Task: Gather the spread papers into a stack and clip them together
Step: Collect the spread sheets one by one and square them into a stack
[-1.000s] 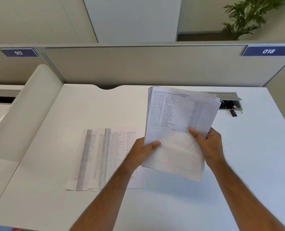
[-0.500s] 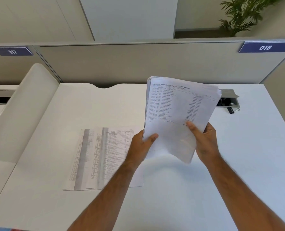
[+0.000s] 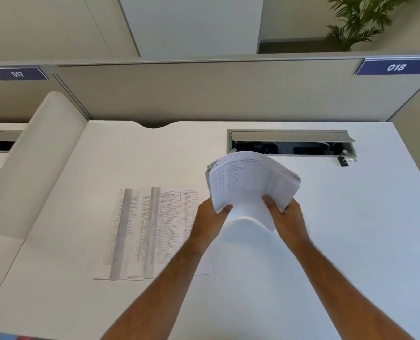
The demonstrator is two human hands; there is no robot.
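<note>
Both hands hold a stack of papers [image 3: 250, 182] above the white desk [image 3: 351, 229], right of centre. The left hand [image 3: 210, 218] grips its left edge and the right hand [image 3: 286, 218] its right edge, each thumb curled on top and the fingers hidden beneath. The sheets bow upward and blur. At nine o'clock from the hands, more printed papers [image 3: 155, 231] lie fanned flat on the desk. A black binder clip [image 3: 344, 161] rests at two o'clock, just beside the open cable tray [image 3: 290, 143].
</note>
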